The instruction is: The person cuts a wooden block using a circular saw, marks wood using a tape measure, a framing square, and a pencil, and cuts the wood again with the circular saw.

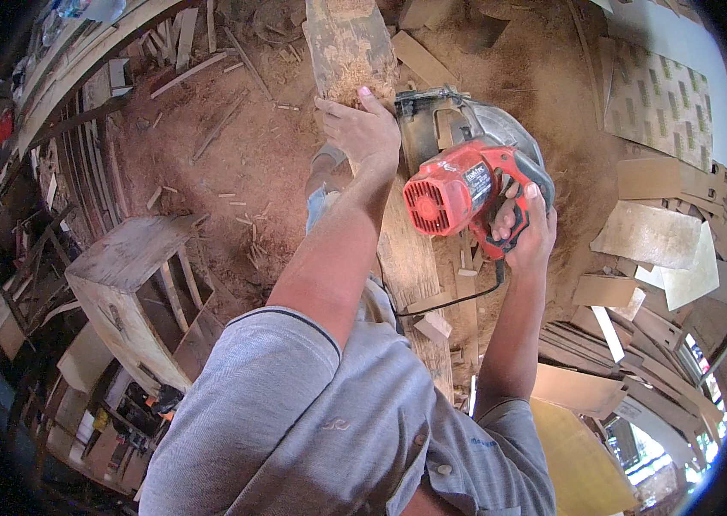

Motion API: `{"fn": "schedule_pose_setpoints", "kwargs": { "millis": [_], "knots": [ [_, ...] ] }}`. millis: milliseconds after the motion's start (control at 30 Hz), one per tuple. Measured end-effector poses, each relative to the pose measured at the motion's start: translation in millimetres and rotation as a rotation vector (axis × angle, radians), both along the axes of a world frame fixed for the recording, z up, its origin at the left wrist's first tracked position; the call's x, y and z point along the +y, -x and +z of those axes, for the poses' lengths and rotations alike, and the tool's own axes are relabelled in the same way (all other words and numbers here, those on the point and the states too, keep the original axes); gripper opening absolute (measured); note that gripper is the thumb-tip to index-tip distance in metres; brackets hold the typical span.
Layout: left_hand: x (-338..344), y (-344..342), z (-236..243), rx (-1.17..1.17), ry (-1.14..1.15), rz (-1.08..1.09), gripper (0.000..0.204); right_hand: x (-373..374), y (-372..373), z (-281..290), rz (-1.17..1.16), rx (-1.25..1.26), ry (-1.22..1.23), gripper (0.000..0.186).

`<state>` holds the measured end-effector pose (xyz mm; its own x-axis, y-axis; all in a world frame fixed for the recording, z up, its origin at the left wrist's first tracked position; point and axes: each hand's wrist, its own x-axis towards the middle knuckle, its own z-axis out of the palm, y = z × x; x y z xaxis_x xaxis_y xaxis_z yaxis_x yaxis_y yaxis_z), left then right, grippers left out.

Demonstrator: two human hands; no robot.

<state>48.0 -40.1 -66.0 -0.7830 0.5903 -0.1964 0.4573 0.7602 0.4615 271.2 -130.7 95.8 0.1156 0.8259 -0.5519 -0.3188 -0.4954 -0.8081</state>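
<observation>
My right hand (529, 225) is wrapped around the rear handle of a red and black circular saw (458, 185). The saw's base lies along the right edge of a long wooden plank (348, 45), and its blade guard is on the far right side. My left hand (362, 127) grips the plank just left of the saw, thumb on top and fingers over the left edge. Sawdust lies on the plank around the thumb. From the saw's handle a black cord (458, 301) curves back across the plank. Where blade and wood meet is hidden.
A small wooden block (433, 327) rests on the near part of the plank. Sawdust and offcuts cover the ground (200, 163). A wooden box frame (127, 258) stands at left; stacked boards and panels (647, 232) crowd the right.
</observation>
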Motion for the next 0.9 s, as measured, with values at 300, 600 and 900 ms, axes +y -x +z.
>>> {"fn": "schedule_pose_setpoints", "kwargs": {
  "millis": [300,600,900],
  "knots": [
    [-2.5,-0.4,2.5,0.016,0.003,0.0,0.091,1.4,0.3,1.5,0.013,-0.004,-0.003,0.033],
    [-4.4,-1.8,6.2,0.02,-0.006,0.007,0.09,2.3,0.9,2.6,0.0,-0.019,0.008,0.034],
    [-6.7,-0.9,7.7,0.013,-0.015,0.01,0.092,3.5,0.3,1.6,-0.008,-0.027,0.004,0.035]
  ]
}}
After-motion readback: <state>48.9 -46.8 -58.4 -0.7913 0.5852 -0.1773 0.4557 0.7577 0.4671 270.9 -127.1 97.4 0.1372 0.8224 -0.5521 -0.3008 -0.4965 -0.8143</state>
